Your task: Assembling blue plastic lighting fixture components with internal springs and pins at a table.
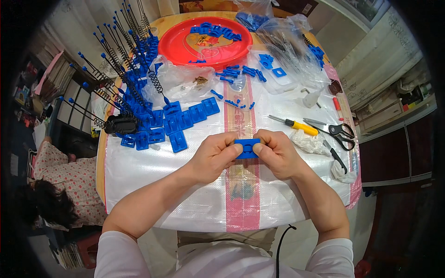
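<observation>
Blue plastic clip plate [246, 148] at frame centre, long axis left-right; left hand [214, 156] & right hand [277, 154] each clamp an end, both grips equally near.

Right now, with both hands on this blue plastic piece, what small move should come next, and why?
Probably press the thumbs together to seat it: the left hand and right hand pinch the blue piece from either side, just above the white sheet.
</observation>
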A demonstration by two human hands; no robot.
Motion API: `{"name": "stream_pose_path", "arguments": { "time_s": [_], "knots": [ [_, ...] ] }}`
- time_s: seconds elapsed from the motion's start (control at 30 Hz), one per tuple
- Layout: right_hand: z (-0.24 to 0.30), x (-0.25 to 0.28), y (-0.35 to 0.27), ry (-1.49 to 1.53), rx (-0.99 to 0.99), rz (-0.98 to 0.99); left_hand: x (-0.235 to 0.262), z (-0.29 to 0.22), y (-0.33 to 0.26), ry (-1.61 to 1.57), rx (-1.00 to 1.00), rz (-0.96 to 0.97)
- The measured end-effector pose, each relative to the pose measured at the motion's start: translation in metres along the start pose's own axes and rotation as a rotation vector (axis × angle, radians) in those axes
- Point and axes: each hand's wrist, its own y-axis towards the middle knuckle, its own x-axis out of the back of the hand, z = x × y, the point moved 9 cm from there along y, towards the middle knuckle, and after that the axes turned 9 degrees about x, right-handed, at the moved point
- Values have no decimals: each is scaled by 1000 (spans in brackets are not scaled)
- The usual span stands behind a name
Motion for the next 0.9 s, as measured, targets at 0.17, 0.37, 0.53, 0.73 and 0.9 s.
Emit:
{"name": "stream_pose_path", "arguments": {
  "time_s": [0.17,0.37,0.53,0.73,0.9],
  "knots": [
    [-2,2,-1,-18,19,-9,-3,-5,0,3,16,-10],
    [-1,1,0,-40,48,-1,-2,-4,-1,20,35,-6],
    [7,-3,2,38,29,14,0,-3,-1,21,25,-17],
    [7,-1,0,32,27,8,0,2,1,18,29,-3],
    [2,1,0,-20,41,1,-1,-2,1,31,13,-24]
  ]
}}
